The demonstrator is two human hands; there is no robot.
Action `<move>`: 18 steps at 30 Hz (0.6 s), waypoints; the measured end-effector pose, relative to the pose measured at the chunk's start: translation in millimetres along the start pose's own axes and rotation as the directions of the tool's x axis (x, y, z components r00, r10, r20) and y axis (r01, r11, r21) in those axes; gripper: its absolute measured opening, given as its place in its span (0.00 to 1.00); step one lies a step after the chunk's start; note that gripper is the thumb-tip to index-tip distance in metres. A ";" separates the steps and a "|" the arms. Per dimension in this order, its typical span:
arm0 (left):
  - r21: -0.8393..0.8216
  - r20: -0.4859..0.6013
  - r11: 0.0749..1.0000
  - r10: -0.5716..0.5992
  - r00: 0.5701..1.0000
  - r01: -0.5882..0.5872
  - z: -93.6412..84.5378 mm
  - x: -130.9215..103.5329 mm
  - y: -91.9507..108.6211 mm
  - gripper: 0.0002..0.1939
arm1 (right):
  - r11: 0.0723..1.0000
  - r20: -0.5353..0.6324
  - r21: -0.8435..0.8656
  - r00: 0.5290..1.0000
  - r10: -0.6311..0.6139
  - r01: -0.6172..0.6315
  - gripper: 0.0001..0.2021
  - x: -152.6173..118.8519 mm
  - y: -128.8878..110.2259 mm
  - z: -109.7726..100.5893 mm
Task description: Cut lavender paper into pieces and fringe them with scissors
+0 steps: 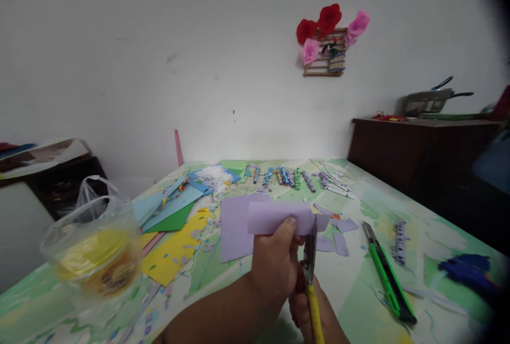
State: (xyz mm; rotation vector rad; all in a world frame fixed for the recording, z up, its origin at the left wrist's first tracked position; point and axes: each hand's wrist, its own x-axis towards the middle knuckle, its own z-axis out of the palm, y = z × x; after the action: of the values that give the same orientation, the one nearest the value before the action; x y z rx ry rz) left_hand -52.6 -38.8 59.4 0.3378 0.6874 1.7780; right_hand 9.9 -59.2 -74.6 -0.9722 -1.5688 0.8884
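Note:
My left hand (277,251) holds a folded or rolled piece of purple paper (271,216) above the table, thumb on its front. My right hand (306,301) is closed round the scissors (314,301), which have yellow handles. Their blades point up and cross the paper near its right end. A flat purple sheet (237,229) lies behind the left hand, and purple scraps (340,240) lie to the right of the blades.
A green utility knife (386,275), a purple paper piece (399,243) and a blue object (470,272) lie at right. At left are a bagged tub (98,259) and yellow paper (171,256). Small paper rolls (281,175) and white string (215,176) lie at the back.

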 end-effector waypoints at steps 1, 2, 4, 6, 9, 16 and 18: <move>0.005 -0.006 1.000 -0.003 1.000 0.004 -0.2 0.2 -0.4 0.09 | 1.000 0.012 -0.004 1.000 0.000 0.000 0.26 0.5 1.0 -0.5; 0.011 -0.010 1.000 -0.007 1.000 0.007 -0.4 0.2 -1.0 0.09 | 1.000 0.026 0.000 1.000 0.002 -0.002 0.26 1.0 1.6 -0.6; 0.010 -0.006 1.000 -0.006 1.000 0.006 -0.8 0.3 -2.2 0.09 | 1.000 0.047 0.016 0.999 0.006 -0.007 0.27 2.2 1.9 -0.1; 0.001 0.010 1.000 -0.005 1.000 0.005 -1.5 1.1 -3.2 0.09 | 1.000 0.047 0.019 0.999 0.003 -0.004 0.27 3.1 1.8 0.7; 0.006 0.009 1.000 0.012 1.000 -0.012 -3.1 4.1 -4.1 0.10 | 1.000 0.036 -0.011 0.999 0.016 -0.015 0.27 3.7 1.9 1.2; 0.043 -0.020 0.999 -0.001 1.000 0.002 -2.2 9.3 -4.4 0.10 | 0.998 0.032 -0.057 0.999 0.037 -0.035 0.26 5.6 1.3 -3.3; 0.035 -0.045 0.999 -0.011 0.999 0.013 -0.1 8.9 -3.7 0.10 | 0.998 0.031 -0.054 0.999 0.022 -0.020 0.24 7.4 2.9 -4.7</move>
State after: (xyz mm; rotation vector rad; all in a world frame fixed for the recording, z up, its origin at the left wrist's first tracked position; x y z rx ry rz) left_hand -52.6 -29.7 56.1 0.3178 0.7517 1.7684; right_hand 14.0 -51.0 -73.5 -1.0182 -1.6192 0.8842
